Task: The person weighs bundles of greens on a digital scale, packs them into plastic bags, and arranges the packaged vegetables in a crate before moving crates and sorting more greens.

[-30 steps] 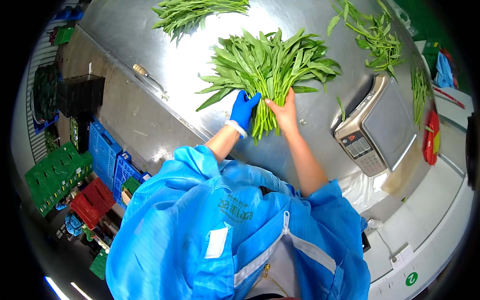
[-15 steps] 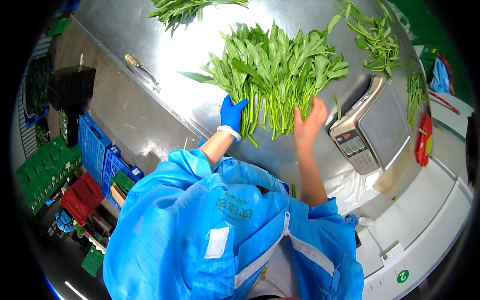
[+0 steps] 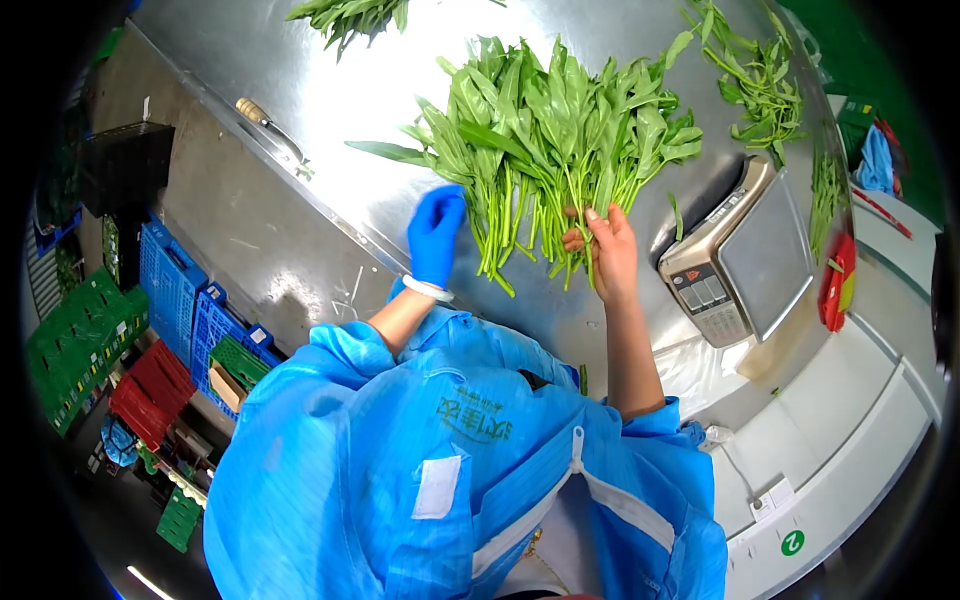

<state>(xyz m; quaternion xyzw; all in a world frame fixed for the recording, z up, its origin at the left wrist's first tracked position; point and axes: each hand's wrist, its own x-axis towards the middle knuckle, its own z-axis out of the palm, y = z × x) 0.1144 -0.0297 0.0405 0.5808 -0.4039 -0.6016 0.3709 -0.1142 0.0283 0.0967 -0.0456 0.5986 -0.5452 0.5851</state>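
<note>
A spread bunch of leafy green stems (image 3: 560, 130) lies on the steel table (image 3: 370, 110), leaves pointing away and cut ends toward me. My left hand (image 3: 435, 235), in a blue glove with a white band at the wrist, is just left of the stems, apart from them. Its fingers are curled together; whether anything small is between them is hidden. My bare right hand (image 3: 605, 245) is at the lower right of the bunch, with thumb and fingers closed round some stems.
A scale (image 3: 740, 260) stands to the right, with loose greens (image 3: 755, 80) beyond it. More greens (image 3: 355, 15) lie at the top. A wooden-handled knife (image 3: 270, 128) rests near the left ledge. Blue crates (image 3: 170, 285) and a green crate (image 3: 80, 340) are at the far left.
The bunch has been spread wider across the table. My left hand has let go of the stems and moved left. My right hand came off the stems, then closed on some again.
</note>
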